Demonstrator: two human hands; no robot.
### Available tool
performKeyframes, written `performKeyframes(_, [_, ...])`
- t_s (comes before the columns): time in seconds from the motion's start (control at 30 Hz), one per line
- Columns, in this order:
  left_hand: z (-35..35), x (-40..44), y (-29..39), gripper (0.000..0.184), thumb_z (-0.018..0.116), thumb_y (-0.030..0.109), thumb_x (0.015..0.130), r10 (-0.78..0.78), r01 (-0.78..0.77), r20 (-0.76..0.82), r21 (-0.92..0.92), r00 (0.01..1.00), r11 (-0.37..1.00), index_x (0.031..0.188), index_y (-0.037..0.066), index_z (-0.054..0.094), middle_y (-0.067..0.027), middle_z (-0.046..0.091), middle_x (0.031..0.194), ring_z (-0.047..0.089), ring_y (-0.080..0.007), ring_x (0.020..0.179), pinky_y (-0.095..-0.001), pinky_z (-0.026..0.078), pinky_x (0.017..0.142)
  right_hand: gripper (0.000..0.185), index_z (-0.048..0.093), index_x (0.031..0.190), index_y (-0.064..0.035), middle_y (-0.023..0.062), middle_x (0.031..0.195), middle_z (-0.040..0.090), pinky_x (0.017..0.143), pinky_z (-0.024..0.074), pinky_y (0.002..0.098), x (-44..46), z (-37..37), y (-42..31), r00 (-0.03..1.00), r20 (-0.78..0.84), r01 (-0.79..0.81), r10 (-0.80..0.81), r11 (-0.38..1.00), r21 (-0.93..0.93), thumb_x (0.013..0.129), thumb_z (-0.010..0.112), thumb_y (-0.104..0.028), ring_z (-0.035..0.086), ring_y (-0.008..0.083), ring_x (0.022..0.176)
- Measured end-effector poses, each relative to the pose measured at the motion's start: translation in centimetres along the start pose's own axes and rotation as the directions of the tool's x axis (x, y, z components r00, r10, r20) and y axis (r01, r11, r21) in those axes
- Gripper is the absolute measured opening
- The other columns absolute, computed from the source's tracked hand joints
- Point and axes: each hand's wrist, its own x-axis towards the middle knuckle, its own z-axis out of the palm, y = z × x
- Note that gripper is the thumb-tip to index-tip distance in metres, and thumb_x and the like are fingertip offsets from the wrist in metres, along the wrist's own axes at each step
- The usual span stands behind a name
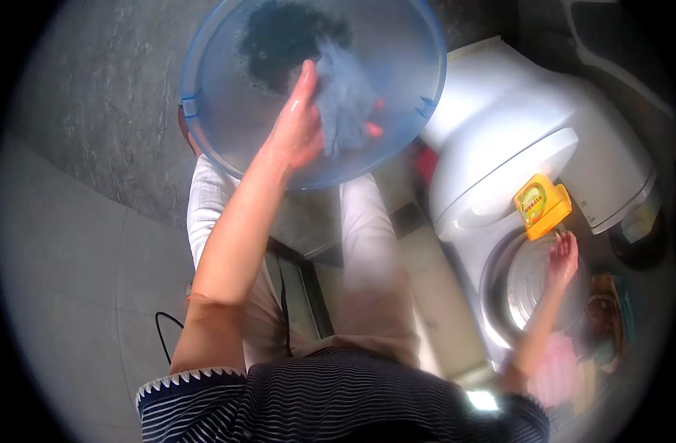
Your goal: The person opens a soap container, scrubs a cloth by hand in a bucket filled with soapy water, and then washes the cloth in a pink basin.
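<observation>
A light blue cloth (pixel 342 96) hangs in the clear blue-rimmed basin (pixel 216 148), over dark, sudsy water. My left hand (pixel 301 125), wet and with its thumb raised, grips the cloth, and pink fingertips show at its far side. At the right, my right hand (pixel 565 258) is over the side of a round metal bowl (pixel 497 295), just below an open yellow box (pixel 543 207). Its fingers are bunched around something small that I cannot make out. The box is tilted, with its lid beside the hand.
A white toilet (pixel 508 133) stands right of the basin. Pink and brown items (pixel 556 369) lie at the lower right, beyond my right forearm. My legs (pixel 367 236) are below the basin. A thin black cable (pixel 161 336) curves at the left over the grey floor (pixel 79 258).
</observation>
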Motion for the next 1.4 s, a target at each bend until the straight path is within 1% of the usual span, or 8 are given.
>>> performKeyframes(0.13, [0.2, 0.1, 0.3, 0.078, 0.022, 0.068, 0.080, -0.006, 0.006, 0.009, -0.043, 1.000, 0.999, 0.128, 0.007, 0.032, -0.0236, 0.050, 0.114, 0.058, -0.0405, 0.088, -0.0437, 0.044, 0.084, 0.018, 0.056, 0.092, -0.0040, 0.0045, 0.086, 0.055, 0.064, 0.0447, 0.0260, -2.5, 3.1, -1.3, 0.841, 0.539, -0.222, -0.050, 0.876, 0.429, 0.085, 0.054, -0.020, 0.056, 0.0157, 0.080])
performKeyframes(0.33, [-0.6, 0.1, -0.8, 0.071, 0.030, 0.065, 0.082, -0.038, 0.033, -0.144, -0.036, 0.989, 0.999, 0.124, 0.008, 0.039, -0.0162, 0.052, 0.113, 0.055, -0.0279, 0.099, -0.0386, 0.043, 0.087, 0.012, 0.059, 0.089, -0.0008, 0.0043, 0.079, 0.059, 0.064, 0.0463, 0.0247, -17.2, 34.0, 1.5, 0.572, 0.799, 0.235, -0.187, 0.970, 0.059, 0.081, 0.057, -0.009, 0.057, 0.0129, 0.069])
performKeyframes(0.43, [-2.4, 0.2, -1.3, 0.066, 0.035, 0.062, 0.082, -0.050, 0.039, -0.332, -0.040, 0.942, 0.998, 0.119, 0.009, 0.044, -0.0099, 0.053, 0.113, 0.051, -0.0193, 0.103, -0.0348, 0.043, 0.087, 0.004, 0.059, 0.080, -0.0039, 0.0100, 0.076, 0.058, 0.059, 0.0447, 0.0318, -19.3, 40.8, 3.8, 0.349, 0.673, 0.800, -0.652, 0.581, 0.147, 0.077, 0.056, -0.005, 0.057, 0.0233, 0.066])
performKeyframes(0.67, [-1.0, -0.4, 0.2, 0.082, 0.028, 0.071, 0.078, -0.043, 0.010, -0.220, -0.151, 0.975, 0.989, 0.119, 0.002, 0.044, -0.0137, 0.052, 0.113, 0.050, -0.0211, 0.105, -0.0337, 0.039, 0.092, 0.006, 0.058, 0.078, -0.0058, 0.0084, 0.081, 0.057, 0.064, 0.0450, 0.0353, -21.4, 39.3, 4.3, 0.145, 0.616, 0.896, -0.774, 0.367, 0.251, 0.075, 0.056, -0.001, 0.056, 0.0287, 0.075])
performKeyframes(0.93, [-0.8, -1.7, 0.1, 0.025, 0.060, 0.013, 0.076, -0.094, 0.149, -0.147, 0.432, 0.985, 0.889, 0.099, 0.002, 0.056, -0.0068, 0.060, 0.089, 0.059, -0.0130, 0.076, -0.0254, 0.047, 0.070, 0.013, 0.062, 0.084, -0.0017, 0.0117, 0.082, 0.059, 0.067, 0.0460, 0.0276, -16.3, 43.2, 3.0, 0.410, 0.779, 0.452, -0.475, 0.847, 0.279, 0.075, 0.052, 0.002, 0.057, 0.0227, 0.074])
performKeyframes(1.1, [-2.5, -1.0, -2.0, 0.019, 0.059, 0.005, 0.071, 0.126, 0.108, -0.164, 0.924, 0.978, 0.366, 0.089, 0.002, 0.057, -0.0116, 0.061, 0.077, 0.059, -0.0239, 0.072, -0.0323, 0.045, 0.063, 0.014, 0.064, 0.082, -0.0042, 0.0077, 0.079, 0.062, 0.068, 0.0461, 0.0280, -17.2, 41.4, 2.0, -0.101, 0.762, 0.824, -0.640, 0.375, 0.425, 0.073, 0.054, -0.002, 0.057, 0.0216, 0.075])
performKeyframes(1.17, [-2.1, -1.0, -2.7, 0.025, 0.058, 0.004, 0.067, 0.168, 0.189, -0.191, 0.982, 0.967, 0.026, 0.092, -0.001, 0.055, -0.0185, 0.059, 0.083, 0.056, -0.0367, 0.081, -0.0386, 0.044, 0.069, 0.015, 0.065, 0.084, -0.0052, 0.0063, 0.080, 0.062, 0.069, 0.0459, 0.0275, -16.2, 42.4, 2.8, 0.020, 0.867, 0.762, -0.498, 0.569, 0.310, 0.073, 0.054, -0.004, 0.058, 0.0201, 0.075])
performKeyframes(1.4, [-0.6, -1.8, -0.4, 0.025, 0.058, 0.004, 0.071, 0.251, -0.017, -0.089, 0.921, 0.964, 0.390, 0.096, 0.002, 0.057, -0.0099, 0.063, 0.082, 0.061, -0.0260, 0.080, -0.0354, 0.046, 0.071, 0.024, 0.061, 0.100, -0.0018, 0.0010, 0.088, 0.060, 0.070, 0.0441, 0.0220, -14.3, 42.0, 0.5, 0.083, 0.993, 0.255, 0.087, 0.961, -0.106, 0.082, 0.058, -0.018, 0.052, 0.0067, 0.079])
